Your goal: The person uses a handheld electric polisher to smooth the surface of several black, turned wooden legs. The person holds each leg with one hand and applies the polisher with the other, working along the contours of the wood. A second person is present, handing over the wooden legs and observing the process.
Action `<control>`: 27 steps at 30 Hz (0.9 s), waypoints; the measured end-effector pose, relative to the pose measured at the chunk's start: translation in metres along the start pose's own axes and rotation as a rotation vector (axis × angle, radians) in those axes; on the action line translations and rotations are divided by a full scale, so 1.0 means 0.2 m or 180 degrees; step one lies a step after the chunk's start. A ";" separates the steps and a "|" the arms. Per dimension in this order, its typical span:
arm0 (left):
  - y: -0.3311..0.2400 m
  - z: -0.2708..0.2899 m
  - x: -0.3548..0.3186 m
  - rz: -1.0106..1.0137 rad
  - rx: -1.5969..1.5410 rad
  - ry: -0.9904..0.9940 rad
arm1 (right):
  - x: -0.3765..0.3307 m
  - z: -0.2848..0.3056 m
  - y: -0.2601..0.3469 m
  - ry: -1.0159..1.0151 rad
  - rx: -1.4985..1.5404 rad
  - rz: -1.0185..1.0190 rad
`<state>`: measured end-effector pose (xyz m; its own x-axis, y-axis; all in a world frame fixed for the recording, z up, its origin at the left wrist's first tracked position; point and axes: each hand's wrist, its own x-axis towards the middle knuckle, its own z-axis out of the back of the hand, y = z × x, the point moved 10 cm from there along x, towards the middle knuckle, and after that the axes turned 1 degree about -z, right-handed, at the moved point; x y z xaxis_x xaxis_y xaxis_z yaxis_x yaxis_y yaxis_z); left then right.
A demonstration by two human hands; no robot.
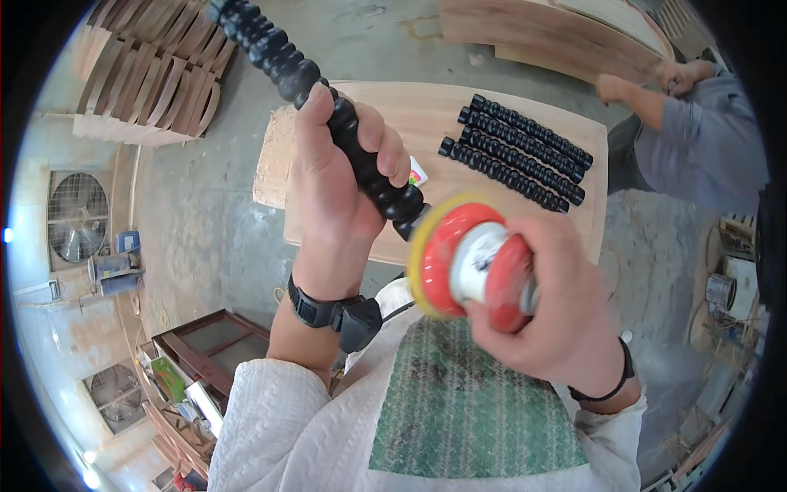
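Left hand (332, 176): grip clamped around a black turned spindle (328, 102), fingers wrapped over its lower third, thumb along the near side. The spindle runs up and away from the grip toward the top edge of the view; its lower end sits just below the grip, touching or almost touching the sanding disc.

Right hand (545, 299): grip closed around the body of a red handheld sander (479, 262). Its yellow-edged disc faces the spindle's lower end, just left of this grip. The tool is blurred, so whether disc and wood are in contact cannot be told.

Handling, as judged: the spindle looks rigid and light enough for one hand. Its bead-and-groove profile gives the fingers seats, so slipping along its length seems unlikely; the dark coating may be smooth, so turning inside the grip looks more likely. Holding close to the worked end, as here, should limit wobble; the long free end beyond the grip will lever against the wrist. The sander appears compact and stout, best held around its barrel, fingers clear of the disc rim.

Beyond both grips, four more black spindles (516, 152) lie side by side on a wooden table (426, 111). Further right, another person's sleeve (697, 139) shows at a separate stack of boards.
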<state>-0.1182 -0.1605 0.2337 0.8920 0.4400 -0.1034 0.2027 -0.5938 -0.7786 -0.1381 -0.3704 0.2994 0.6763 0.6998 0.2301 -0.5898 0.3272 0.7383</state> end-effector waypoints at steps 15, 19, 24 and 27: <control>-0.05 0.08 0.06 -0.0150 -0.0028 -0.0110 | -0.04 -0.12 0.00 0.0390 0.0150 -0.0187; -0.06 0.02 0.02 -0.0338 0.0276 -0.0231 | -0.03 -0.07 0.01 -0.0021 0.0149 -0.0141; -0.07 0.03 0.08 -0.0197 -0.0161 0.0014 | -0.08 -0.28 -0.12 0.0874 0.0097 -0.0550; -0.04 0.00 0.09 0.0003 -0.0166 -0.0095 | -0.10 -0.19 -0.13 0.0353 -0.0128 -0.0454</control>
<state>-0.1044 -0.1481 0.2374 0.8798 0.4590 -0.1232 0.2233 -0.6281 -0.7454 -0.1535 -0.3692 0.2521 0.7029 0.7094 0.0520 -0.5101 0.4517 0.7320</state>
